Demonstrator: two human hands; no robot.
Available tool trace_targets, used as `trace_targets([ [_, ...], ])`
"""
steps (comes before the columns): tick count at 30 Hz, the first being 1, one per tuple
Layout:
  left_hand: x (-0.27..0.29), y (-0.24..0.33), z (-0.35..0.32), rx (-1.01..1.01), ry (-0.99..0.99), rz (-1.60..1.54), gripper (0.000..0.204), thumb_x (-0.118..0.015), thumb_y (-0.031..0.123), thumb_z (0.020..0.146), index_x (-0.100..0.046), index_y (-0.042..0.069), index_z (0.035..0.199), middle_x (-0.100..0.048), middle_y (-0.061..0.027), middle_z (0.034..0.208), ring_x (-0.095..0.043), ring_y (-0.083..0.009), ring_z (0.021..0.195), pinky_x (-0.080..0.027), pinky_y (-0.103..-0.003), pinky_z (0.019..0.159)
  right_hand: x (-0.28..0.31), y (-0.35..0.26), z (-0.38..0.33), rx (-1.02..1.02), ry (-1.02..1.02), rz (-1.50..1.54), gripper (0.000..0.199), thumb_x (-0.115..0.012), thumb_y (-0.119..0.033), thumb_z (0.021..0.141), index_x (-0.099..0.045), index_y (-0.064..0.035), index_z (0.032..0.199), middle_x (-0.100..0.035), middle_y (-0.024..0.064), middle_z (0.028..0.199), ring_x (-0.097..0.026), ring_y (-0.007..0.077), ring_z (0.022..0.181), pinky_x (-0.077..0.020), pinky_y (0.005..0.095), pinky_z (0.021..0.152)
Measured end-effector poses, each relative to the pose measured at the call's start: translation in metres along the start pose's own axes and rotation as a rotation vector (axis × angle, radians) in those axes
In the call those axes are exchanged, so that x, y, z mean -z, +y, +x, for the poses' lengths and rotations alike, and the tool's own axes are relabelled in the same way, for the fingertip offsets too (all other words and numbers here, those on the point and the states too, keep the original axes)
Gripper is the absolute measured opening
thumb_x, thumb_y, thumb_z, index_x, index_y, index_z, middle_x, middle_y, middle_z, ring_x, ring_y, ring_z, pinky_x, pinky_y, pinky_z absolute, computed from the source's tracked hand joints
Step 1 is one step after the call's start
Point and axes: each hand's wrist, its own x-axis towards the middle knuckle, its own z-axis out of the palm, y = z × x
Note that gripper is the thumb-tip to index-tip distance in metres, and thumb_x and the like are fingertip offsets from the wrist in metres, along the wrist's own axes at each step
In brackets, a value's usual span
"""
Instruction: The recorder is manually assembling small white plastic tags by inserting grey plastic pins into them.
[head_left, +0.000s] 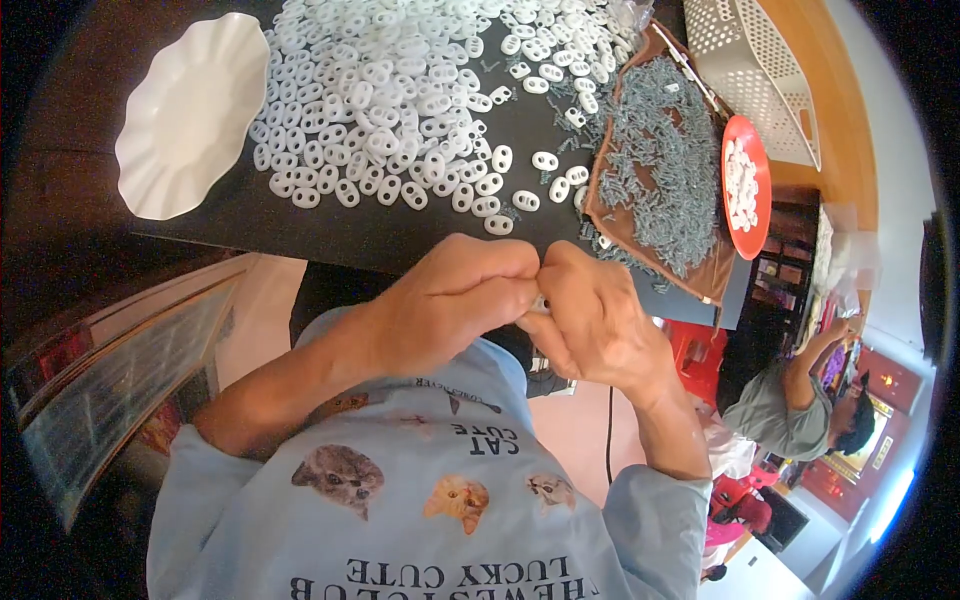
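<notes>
I see a small white piece caught between the two hands just below the near edge of the desk, close to the middle of the view; only a sliver of it shows, so I cannot tell its full shape; the left hand is curled tight, fingertips pressed onto that piece from nine o'clock; the right hand meets it from three o'clock, fingers bent and pinching the same piece; the knuckles of both hands touch.

At twelve o'clock from the hands, on the dark desk, lies a broad heap of white oval links, each with two holes; stragglers from it sit just beyond the fingertips; at one o'clock a brown sheet carries a mound of small grey pins, some spilled onto the desk beside it; a round red dish holding a few white links sits at two o'clock, against the far side of the brown sheet; a perforated white basket stands beyond it toward the upper right; at ten o'clock, well apart from the hands, rests a white scalloped plate.

At six o'clock I see my pale blue sleeves and shirt printed with cat faces; another person in a grey top sits at four o'clock, well apart.
</notes>
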Motion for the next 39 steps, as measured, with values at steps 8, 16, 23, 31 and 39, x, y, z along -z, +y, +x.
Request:
trace_targets([
  [8,0.014,-0.004,0.009,-0.294,0.009,0.396,0.025,-0.05,0.02,0.095,-0.051,0.002,0.078,-0.045,-0.0021,0.062,-0.043,-0.011,0.056,-0.035,-0.028,0.052,0.014,0.009,0.001,-0.14,-0.035,0.356,0.022,-0.059,-0.02,0.091,-0.054,0.0014,0.096,-0.05,0.0135,0.08,-0.051,0.0299,0.068,-0.041,0.0367,0.063],
  [16,0.014,0.0,0.012,-0.267,-0.026,0.384,0.024,-0.049,0.019,0.096,-0.052,0.003,0.078,-0.045,-0.0009,0.06,-0.043,-0.0099,0.052,-0.035,-0.027,0.048,0.013,0.006,0.003,-0.303,0.029,0.562,0.024,-0.047,-0.018,0.098,-0.052,0.0026,0.087,-0.046,0.0092,0.077,-0.044,0.0218,0.065,-0.0375,0.0329,0.06],
  [23,0.007,-0.003,0.016,-0.192,0.018,0.267,0.024,-0.049,0.021,0.097,-0.054,0.003,0.081,-0.049,0.0021,0.062,-0.044,-0.0058,0.053,-0.036,-0.023,0.047,0.016,0.006,-0.003,-0.353,0.051,0.634,0.02,-0.05,-0.015,0.097,-0.053,0.0006,0.085,-0.046,0.0032,0.071,-0.041,0.0133,0.064,-0.0351,0.0277,0.058],
  [31,0.001,-0.005,0.012,-0.203,0.179,0.31,0.019,-0.053,0.017,0.093,-0.054,0.003,0.08,-0.047,0.0037,0.062,-0.041,-0.0039,0.054,-0.034,-0.023,0.048,0.034,0.03,-0.035,-0.72,0.433,0.588,0.018,-0.051,-0.016,0.097,-0.057,-0.0025,0.087,-0.047,-0.0051,0.071,-0.041,0.0038,0.063,-0.0326,0.0211,0.056],
  [39,0.006,-0.012,0.007,-0.233,0.199,0.415,0.019,-0.061,0.013,0.089,-0.054,0.002,0.076,-0.045,0.003,0.056,-0.038,-0.0036,0.052,-0.032,-0.024,0.046,0.08,0.114,-0.077,-0.925,0.657,0.493,0.022,-0.054,-0.022,0.097,-0.059,-0.005,0.083,-0.043,-0.0083,0.064,-0.032,0.0002,0.054,-0.0234,0.0182,0.048],
])
